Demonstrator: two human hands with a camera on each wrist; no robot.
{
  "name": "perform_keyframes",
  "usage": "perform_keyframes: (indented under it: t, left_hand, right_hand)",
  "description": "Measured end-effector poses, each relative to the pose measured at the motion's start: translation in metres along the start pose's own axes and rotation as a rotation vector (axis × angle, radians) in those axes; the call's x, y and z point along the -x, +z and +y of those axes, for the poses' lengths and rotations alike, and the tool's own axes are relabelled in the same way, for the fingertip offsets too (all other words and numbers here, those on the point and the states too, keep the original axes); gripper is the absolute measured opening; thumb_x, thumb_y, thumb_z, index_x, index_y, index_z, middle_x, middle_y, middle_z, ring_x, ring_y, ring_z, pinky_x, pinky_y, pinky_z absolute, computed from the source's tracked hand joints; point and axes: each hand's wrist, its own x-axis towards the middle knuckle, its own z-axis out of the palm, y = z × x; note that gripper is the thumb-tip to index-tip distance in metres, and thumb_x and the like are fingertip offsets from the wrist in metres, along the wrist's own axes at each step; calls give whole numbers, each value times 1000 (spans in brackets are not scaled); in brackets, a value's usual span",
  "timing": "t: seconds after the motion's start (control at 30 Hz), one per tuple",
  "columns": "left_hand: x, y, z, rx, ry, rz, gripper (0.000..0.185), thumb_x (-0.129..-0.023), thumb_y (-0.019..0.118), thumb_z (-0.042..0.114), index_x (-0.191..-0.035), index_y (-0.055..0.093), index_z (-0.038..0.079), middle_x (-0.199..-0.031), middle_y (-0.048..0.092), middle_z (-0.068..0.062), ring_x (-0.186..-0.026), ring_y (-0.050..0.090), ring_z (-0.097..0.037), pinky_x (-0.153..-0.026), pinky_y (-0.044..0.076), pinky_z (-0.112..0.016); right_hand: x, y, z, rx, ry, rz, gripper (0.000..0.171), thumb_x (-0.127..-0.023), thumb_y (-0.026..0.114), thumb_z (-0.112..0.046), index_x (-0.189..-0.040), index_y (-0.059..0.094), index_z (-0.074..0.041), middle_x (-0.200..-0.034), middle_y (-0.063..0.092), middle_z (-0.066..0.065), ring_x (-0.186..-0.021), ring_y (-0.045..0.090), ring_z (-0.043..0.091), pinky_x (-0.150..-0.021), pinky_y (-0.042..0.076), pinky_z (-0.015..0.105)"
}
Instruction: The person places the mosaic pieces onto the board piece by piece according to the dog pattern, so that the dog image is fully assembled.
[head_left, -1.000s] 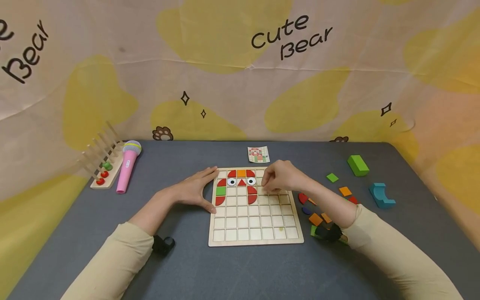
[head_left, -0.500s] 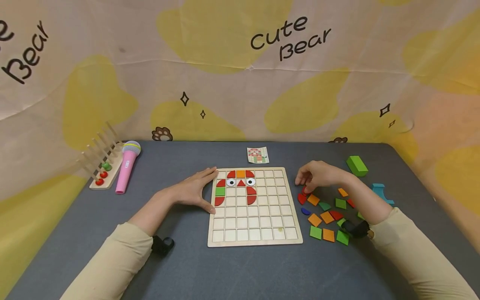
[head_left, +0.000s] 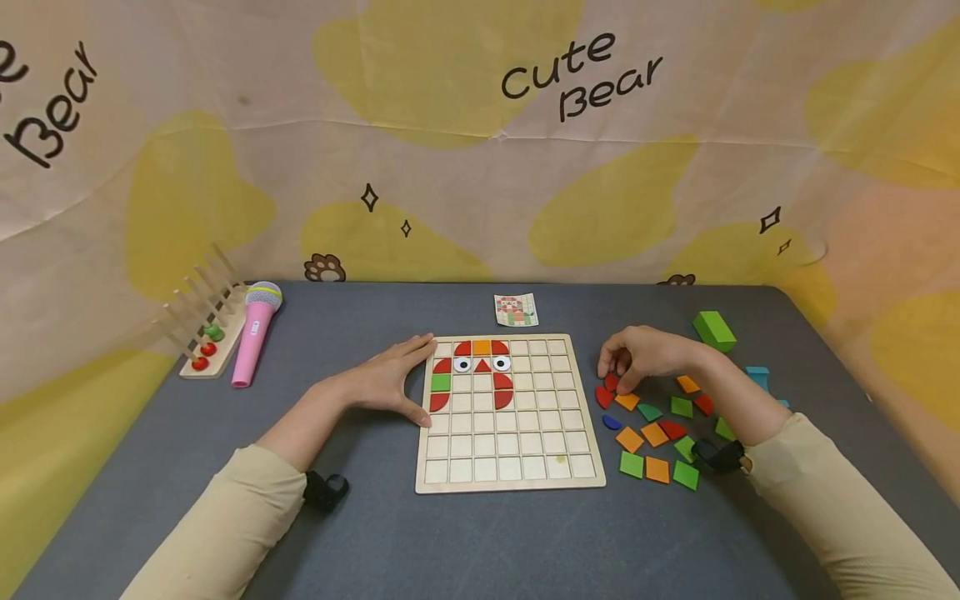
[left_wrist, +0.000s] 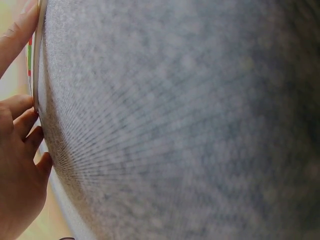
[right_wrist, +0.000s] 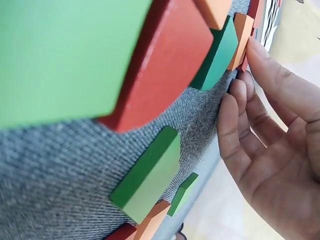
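Observation:
My left hand [head_left: 386, 375] is spread along the left edge of a wooden grid board [head_left: 510, 492], thumb and fingertips touching its rim. In the left wrist view the hand [left_wrist: 22, 145] shows at the left, fingers against the board's edge. On the board, red pieces, an orange square [head_left: 481, 347], a green square [head_left: 441, 382] and two eye pieces [head_left: 462, 364] fill several cells. Right of the board, my right hand [head_left: 648, 354] pinches a red curved piece [head_left: 611, 382] at the tabletop. The right wrist view shows the hand [right_wrist: 275, 120] with its thumb at that piece, beside an orange one.
Loose orange, green, red and blue pieces [head_left: 655, 435] lie right of the board. A small pattern card [head_left: 516, 310] is behind it. Further right are a green block [head_left: 715, 332] and a blue arch [head_left: 757, 377]. A pink microphone [head_left: 253, 342] and peg stand [head_left: 217, 358] occupy the left.
My right hand has moved right, from over the board to the loose pieces, where its fingers have closed around a red piece. The left hand stays at the board's edge.

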Motion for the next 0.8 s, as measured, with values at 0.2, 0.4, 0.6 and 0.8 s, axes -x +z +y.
perform_keyframes:
  t: [0.2, 0.4, 0.6, 0.8]
  left_hand:
    - [-1, 1, -1, -7, -2, 1, 124, -66, 84, 58, -160, 17, 12, -169, 9, -8, -157, 9, -34, -123, 15, -64]
    - [-1, 0, -1, -2, 11, 6, 125, -66, 85, 56, -159, 17, 9, -169, 10, -11, -156, 11, -37, -122, 18, -65]
    - [0, -1, 0, 2, 11, 4, 124, -67, 85, 56, -159, 17, 8, -169, 10, -12, -156, 11, -38, -122, 18, -64]
    - [-1, 1, -2, -5, 10, -1, 125, -67, 84, 57, -159, 16, 10, -169, 9, -11, -156, 10, -38, -122, 18, -65]
  right_hand:
    - [0, 2, -2, 9, -6, -12, 21, -78, 79, -2, -97, 70, -4, -90, 66, 10, -78, 57, 17, -68, 54, 25]
    - [-2, 2, -3, 4, 8, -19, 19, -79, 79, -2, -95, 70, -5, -84, 63, 8, -76, 56, 15, -65, 53, 24]
    - [-2, 0, -3, 20, 17, -23, 14, -77, 80, -4, -88, 71, -5, -79, 63, 5, -73, 54, 14, -64, 51, 25]
    - [-5, -3, -9, 35, -7, -28, 9, -80, 79, -8, -86, 72, -7, -81, 69, 3, -73, 59, 13, -69, 54, 24]
